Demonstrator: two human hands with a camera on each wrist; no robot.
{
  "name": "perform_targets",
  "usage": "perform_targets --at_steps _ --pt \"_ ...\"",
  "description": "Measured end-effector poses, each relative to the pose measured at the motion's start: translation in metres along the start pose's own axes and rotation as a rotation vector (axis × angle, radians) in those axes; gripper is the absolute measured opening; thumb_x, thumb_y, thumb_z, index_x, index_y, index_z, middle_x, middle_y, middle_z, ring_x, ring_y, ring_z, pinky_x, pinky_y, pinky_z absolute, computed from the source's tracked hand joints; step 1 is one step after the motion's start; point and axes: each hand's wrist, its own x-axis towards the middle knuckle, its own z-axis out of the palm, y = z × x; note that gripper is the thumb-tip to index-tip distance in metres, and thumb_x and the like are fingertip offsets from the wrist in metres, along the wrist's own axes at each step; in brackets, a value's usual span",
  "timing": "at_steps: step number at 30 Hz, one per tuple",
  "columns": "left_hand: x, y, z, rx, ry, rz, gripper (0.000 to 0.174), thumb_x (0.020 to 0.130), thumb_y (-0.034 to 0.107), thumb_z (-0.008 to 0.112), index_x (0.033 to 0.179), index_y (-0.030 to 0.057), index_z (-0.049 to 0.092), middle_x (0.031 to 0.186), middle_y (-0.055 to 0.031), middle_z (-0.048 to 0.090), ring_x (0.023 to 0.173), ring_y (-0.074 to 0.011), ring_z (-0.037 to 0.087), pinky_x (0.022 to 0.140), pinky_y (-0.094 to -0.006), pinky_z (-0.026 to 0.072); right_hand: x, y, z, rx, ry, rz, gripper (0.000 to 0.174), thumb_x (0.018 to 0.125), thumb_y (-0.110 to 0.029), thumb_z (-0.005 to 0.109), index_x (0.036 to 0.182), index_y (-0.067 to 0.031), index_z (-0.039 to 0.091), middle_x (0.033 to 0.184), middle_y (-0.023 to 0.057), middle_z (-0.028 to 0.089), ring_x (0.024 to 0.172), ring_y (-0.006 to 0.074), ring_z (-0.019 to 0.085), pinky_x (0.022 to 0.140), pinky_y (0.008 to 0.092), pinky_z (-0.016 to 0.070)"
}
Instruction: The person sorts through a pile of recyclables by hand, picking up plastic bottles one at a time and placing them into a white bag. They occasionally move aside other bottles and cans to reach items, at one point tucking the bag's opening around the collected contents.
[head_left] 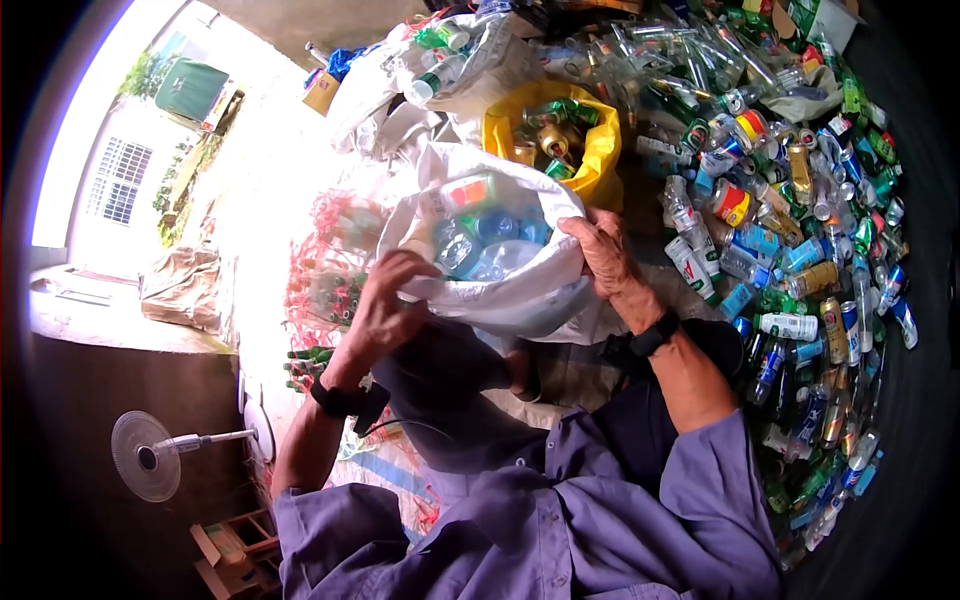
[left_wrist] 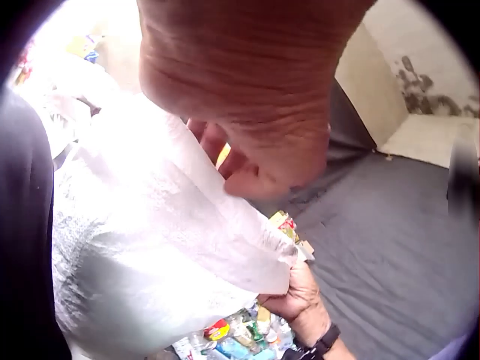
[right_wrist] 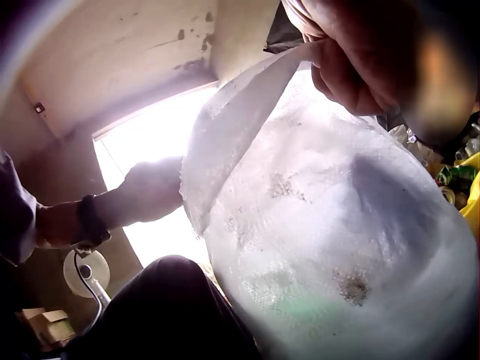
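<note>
A white sack (head_left: 500,300) stands mouth up before the person, with clear and bluish plastic bottles (head_left: 457,250) inside. My right hand (head_left: 608,262) pinches its rim on the right; in the right wrist view, the right hand's curled fingers (right_wrist: 352,82) hold a raised fold of the sack (right_wrist: 315,202). At the opposite rim is my left hand (head_left: 385,305), slightly blurred, its fingers bent over the edge. The left wrist view shows the left hand (left_wrist: 247,97) large above the sack (left_wrist: 165,217), partly hiding where fingers and rim meet.
Behind the sack stands a yellow bag (head_left: 603,150) of cans, with another filled white bag (head_left: 375,90) at the back left. Loose bottles and cans (head_left: 790,240) heap along the right. Red netting (head_left: 325,250) lies left; a fan (head_left: 148,455) and a cardboard box (head_left: 225,560) are lower left.
</note>
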Motion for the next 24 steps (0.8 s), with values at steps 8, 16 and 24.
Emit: perform_targets --at_steps 8,16,24 --pt "0.021 -0.091 0.003 -0.355 0.334 -0.618 0.039 0.083 0.031 0.07 0.108 0.0018 0.069 0.108 -0.0176 0.066 0.094 -0.0283 0.063 0.082 -0.0397 0.0496 0.002 0.003 -0.003 -0.016 -0.044 0.025 0.037 0.086 -0.024 0.067 0.114 0.0011 0.066 0.091 0.0025 0.067 0.074 0.0103 0.062 0.065 0.0266 0.0513" --pt "0.03 -0.156 0.012 -0.289 0.422 -0.083 0.037 0.09 0.034 0.052 0.08 0.0023 0.069 0.078 -0.0125 0.063 0.071 -0.0236 0.06 0.063 -0.0377 0.0459 -0.001 -0.01 0.001 0.067 -0.023 -0.062 0.029 0.09 -0.019 0.068 0.111 0.0008 0.068 0.093 0.0008 0.068 0.077 0.008 0.062 0.071 0.0249 0.0504" --pt "0.068 -0.134 0.019 -0.683 0.531 -0.282 0.029 0.086 0.03 0.061 0.088 0.0028 0.07 0.086 -0.0038 0.066 0.076 -0.0111 0.06 0.067 -0.0287 0.0479 -0.01 -0.035 -0.019 0.031 0.112 -0.105 0.027 0.089 -0.024 0.068 0.106 -0.0019 0.069 0.084 -0.0005 0.067 0.071 0.0086 0.061 0.064 0.0244 0.0494"
